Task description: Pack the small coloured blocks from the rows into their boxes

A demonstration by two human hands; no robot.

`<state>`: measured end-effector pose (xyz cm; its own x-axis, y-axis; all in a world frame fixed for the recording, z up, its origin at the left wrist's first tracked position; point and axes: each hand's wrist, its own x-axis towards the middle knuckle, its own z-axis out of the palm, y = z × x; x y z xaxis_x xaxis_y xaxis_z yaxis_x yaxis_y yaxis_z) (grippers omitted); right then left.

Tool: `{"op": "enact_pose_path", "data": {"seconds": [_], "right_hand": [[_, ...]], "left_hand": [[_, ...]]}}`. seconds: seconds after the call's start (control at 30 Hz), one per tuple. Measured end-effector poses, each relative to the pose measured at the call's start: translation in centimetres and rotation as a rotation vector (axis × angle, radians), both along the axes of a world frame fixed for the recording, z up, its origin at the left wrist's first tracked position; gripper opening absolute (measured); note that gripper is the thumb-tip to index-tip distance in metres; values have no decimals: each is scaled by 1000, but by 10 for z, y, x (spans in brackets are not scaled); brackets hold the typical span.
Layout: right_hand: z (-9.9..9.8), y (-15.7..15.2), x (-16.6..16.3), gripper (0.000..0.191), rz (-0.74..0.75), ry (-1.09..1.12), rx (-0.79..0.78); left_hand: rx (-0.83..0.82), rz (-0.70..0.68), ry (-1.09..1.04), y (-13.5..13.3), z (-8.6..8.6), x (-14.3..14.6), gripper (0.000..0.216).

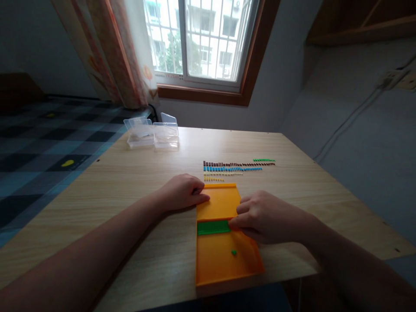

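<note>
Green piece (234,252), lower centre, may skid if the left hand (184,190) holding the tray (212,264) slips; right hand (260,216) bunched, contents hidden.

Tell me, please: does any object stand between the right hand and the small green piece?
Nothing visible does. The small green piece lies in the near part of the orange tray; the right hand is beyond it, at the right end of the green strip.
</note>
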<state>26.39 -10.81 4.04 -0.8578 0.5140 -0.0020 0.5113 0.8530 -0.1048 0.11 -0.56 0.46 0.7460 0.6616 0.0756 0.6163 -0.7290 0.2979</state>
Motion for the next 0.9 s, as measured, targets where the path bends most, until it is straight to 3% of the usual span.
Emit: {"op": "enact_pose_path", "data": {"seconds": [0.63, 0.9], "right_hand": [[-1, 0, -4, 11, -13, -85, 49], [-3, 0, -5, 17, -25, -99, 60]], "left_hand": [[-16, 11, 14, -1, 2, 2, 43], [-22, 12, 13, -1, 2, 1, 43]]}}
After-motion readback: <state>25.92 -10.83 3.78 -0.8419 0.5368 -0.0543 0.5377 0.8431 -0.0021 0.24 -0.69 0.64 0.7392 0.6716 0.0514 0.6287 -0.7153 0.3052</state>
